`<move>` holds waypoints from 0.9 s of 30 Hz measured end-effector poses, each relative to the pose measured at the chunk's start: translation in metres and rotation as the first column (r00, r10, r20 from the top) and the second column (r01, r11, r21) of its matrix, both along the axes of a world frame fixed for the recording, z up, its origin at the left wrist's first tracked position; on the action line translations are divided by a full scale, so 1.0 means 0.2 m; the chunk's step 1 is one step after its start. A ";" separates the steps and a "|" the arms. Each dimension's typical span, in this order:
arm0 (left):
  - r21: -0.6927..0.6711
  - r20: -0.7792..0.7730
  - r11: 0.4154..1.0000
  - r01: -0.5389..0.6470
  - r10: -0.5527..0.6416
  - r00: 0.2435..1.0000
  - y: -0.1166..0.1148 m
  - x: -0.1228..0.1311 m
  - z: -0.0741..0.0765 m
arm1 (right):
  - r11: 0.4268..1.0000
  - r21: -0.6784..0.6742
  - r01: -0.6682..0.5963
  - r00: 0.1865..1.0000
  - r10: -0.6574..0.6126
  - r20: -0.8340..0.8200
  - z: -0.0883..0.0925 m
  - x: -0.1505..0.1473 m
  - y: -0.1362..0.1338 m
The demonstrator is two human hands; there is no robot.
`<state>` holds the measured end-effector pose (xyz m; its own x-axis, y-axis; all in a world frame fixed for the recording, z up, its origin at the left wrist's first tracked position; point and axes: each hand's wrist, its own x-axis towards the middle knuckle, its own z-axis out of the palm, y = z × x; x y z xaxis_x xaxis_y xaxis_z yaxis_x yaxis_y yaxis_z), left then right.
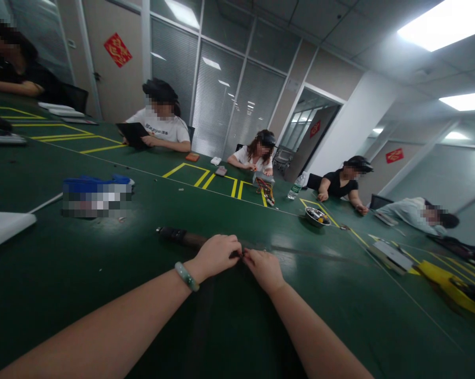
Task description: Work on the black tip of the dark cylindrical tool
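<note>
My left hand, with a green bangle on its wrist, is closed at the middle of the table. Its fingertips meet those of my right hand, which is closed in a pinch. Something small and dark shows between the fingertips, too small to name. Behind my left hand lies a dark rod-like thing with a metal-looking tip at its left end; part of it is hidden by the hand. A faint dark strip runs along the table to the right of my hands.
On the green table stand a metal bowl, a water bottle and a grey box with coloured wires. A blue-and-white item lies left, a yellow bag right. Several people sit around the far edge.
</note>
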<state>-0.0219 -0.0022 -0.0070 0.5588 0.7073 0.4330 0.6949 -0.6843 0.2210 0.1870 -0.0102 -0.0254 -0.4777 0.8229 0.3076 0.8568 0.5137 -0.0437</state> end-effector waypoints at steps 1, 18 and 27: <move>0.000 0.001 1.000 -0.001 0.001 1.000 0.00 0.00 0.00 | 1.000 -0.002 0.006 1.000 -0.006 -0.002 0.00 0.00 0.00; -0.023 0.039 0.999 -0.028 0.028 0.999 -0.02 0.01 0.01 | 0.999 -0.030 0.027 0.992 -0.024 0.126 0.05 -0.03 0.04; 0.114 0.109 0.990 0.077 -0.090 0.990 -0.06 -0.04 0.06 | 0.981 -0.021 0.191 0.978 -0.188 0.090 0.04 0.08 0.09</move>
